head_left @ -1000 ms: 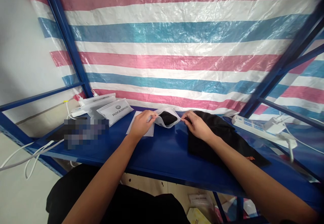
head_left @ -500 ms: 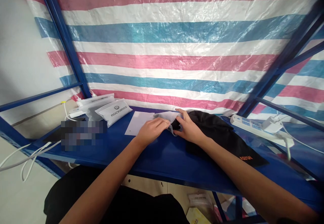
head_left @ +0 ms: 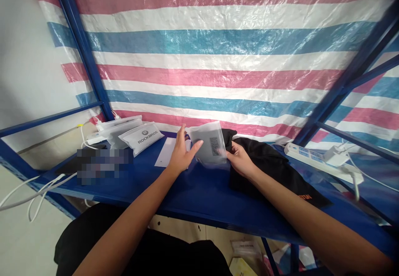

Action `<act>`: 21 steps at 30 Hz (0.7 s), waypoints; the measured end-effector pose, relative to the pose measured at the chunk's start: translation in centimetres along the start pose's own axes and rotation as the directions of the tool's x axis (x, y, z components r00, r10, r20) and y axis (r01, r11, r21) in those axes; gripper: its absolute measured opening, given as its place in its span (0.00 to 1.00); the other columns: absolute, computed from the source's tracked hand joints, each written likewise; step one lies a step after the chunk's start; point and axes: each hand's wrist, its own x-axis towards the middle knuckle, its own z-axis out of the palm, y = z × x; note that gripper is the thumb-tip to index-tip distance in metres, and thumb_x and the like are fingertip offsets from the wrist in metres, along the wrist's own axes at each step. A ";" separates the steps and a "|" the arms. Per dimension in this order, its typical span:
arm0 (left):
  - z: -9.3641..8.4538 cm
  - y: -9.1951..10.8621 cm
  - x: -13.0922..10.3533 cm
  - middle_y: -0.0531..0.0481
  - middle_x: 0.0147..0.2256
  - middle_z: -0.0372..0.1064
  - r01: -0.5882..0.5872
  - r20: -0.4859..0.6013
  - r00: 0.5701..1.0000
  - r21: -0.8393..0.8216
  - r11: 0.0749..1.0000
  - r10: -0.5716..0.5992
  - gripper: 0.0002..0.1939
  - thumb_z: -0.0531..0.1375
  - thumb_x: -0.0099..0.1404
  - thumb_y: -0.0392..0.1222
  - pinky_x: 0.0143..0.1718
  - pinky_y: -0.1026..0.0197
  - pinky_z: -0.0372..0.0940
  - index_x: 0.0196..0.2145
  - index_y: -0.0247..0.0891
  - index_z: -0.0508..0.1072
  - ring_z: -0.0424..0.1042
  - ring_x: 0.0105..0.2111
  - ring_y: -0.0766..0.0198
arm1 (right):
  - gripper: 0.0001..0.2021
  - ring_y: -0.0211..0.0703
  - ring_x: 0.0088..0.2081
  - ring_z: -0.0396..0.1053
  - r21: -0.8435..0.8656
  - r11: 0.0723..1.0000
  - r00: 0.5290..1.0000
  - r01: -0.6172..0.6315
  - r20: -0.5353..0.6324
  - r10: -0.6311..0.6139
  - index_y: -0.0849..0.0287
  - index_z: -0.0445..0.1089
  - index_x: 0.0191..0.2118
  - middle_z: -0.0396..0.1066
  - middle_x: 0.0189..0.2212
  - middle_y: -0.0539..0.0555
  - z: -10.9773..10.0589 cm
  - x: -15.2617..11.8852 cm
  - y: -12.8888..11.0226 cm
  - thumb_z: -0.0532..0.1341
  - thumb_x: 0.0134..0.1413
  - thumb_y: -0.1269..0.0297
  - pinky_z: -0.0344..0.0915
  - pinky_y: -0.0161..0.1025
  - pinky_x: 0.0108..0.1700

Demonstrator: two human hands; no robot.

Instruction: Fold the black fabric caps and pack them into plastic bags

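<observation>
A translucent zip pouch with a small dark printed label stands above the blue shelf between my hands. My left hand is at its left side, thumb and fingers spread apart, the thumb over the pouch's face. My right hand has its fingers pinched at the pouch's right edge. Some black fabric shows just beyond that edge, beside the right fingertips; whether it is inside the pouch cannot be told. A larger black cloth bag with orange lettering lies under and behind my right hand. White paper lies left of my left hand.
Filled ROCKBROS pouches stand at the left of the blue shelf. At the right is a white power strip with plugs and cables. White cables hang over the left edge. Striped sheeting backs the shelf.
The pouch, earlier low and crumpled between both hands, is now raised and flat with its label showing. My left hand has opened and turned upright; my right hand has shifted right to the pouch's edge.
</observation>
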 end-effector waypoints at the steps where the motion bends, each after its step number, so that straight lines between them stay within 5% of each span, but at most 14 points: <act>1: 0.0 -0.2 0.1 0.32 0.73 0.58 0.044 -0.015 0.999 -0.061 0.997 -0.045 0.41 0.64 0.76 0.60 0.62 0.47 0.72 0.77 0.45 0.54 0.69 0.68 0.47 | 0.19 0.50 0.42 0.80 0.057 0.998 1.000 -0.026 0.004 0.026 0.52 0.81 0.48 0.84 0.42 0.52 0.4 -0.1 -0.1 0.79 0.54 0.51 0.78 0.48 0.49; 4: -0.5 -0.1 0.4 0.41 0.50 0.78 0.152 0.081 0.987 -0.160 0.975 -0.141 0.24 0.59 0.79 0.62 0.44 0.57 0.74 0.57 0.40 0.75 0.80 0.46 0.55 | 0.19 0.46 0.39 0.80 0.162 0.982 0.995 -0.100 0.010 0.100 0.52 0.82 0.45 0.84 0.41 0.52 1.2 -0.4 -0.2 0.80 0.53 0.50 0.78 0.44 0.46; 6: -1.0 0.4 0.5 0.51 0.31 0.72 0.179 0.124 0.979 -0.123 0.976 -0.164 0.25 0.58 0.78 0.63 0.34 0.62 0.67 0.36 0.39 0.75 0.73 0.33 0.61 | 0.19 0.45 0.38 0.80 0.192 0.970 0.989 -0.150 0.027 0.148 0.53 0.82 0.45 0.84 0.41 0.51 1.4 -0.4 -0.1 0.81 0.53 0.50 0.77 0.42 0.44; 8: -1.5 0.9 0.6 0.55 0.23 0.58 0.168 0.082 0.983 -0.073 0.983 -0.162 0.30 0.60 0.76 0.64 0.29 0.63 0.58 0.25 0.40 0.63 0.62 0.27 0.65 | 0.19 0.45 0.38 0.80 0.209 0.961 0.984 -0.179 0.036 0.176 0.53 0.82 0.46 0.85 0.41 0.52 1.3 -0.3 0.0 0.81 0.53 0.51 0.77 0.42 0.44; 14: -2.2 0.9 1.3 0.56 0.23 0.49 0.201 -0.157 0.965 -0.068 0.977 -0.209 0.32 0.61 0.75 0.64 0.28 0.61 0.51 0.24 0.42 0.53 0.52 0.26 0.65 | 0.19 0.53 0.51 0.81 0.277 0.956 0.990 -0.097 -0.072 0.121 0.52 0.82 0.49 0.84 0.50 0.55 0.8 0.3 -0.4 0.78 0.57 0.49 0.79 0.51 0.53; 21: -5.3 -1.1 2.5 0.56 0.21 0.50 0.304 -0.295 0.904 -0.066 0.950 -0.310 0.33 0.63 0.73 0.66 0.26 0.61 0.52 0.22 0.42 0.57 0.54 0.24 0.65 | 0.17 0.55 0.50 0.84 0.339 0.941 0.970 -0.010 -0.227 0.092 0.51 0.79 0.51 0.85 0.50 0.53 -1.9 1.2 -1.6 0.75 0.61 0.50 0.86 0.48 0.45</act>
